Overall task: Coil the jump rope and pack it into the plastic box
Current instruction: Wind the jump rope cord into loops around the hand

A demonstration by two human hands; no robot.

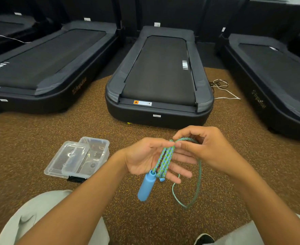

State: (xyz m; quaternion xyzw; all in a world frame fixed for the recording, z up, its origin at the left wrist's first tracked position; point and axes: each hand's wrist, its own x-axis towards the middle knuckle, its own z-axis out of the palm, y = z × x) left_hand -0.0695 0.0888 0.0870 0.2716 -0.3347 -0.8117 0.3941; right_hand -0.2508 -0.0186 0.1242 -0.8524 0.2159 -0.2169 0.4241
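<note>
A blue-and-green braided jump rope (165, 160) lies in several loops over my left hand (145, 160), palm up, thumb pinching the loops at the top. One blue handle (145, 187) hangs below that hand. My right hand (204, 149) pinches the rope at the top of the loops, and a loose strand (197, 184) sags from it in a long loop toward the floor. The clear plastic box (90, 156) sits open on the floor to the left, its lid (60, 161) lying beside and partly under it.
Three black treadmills stand ahead: one at centre (159, 76), one left (44, 64), one right (276, 78). White and black cables (221, 87) lie on the brown speckled floor (30, 135). My knees in light trousers (39, 218) and a dark shoe (205, 238) show at the bottom.
</note>
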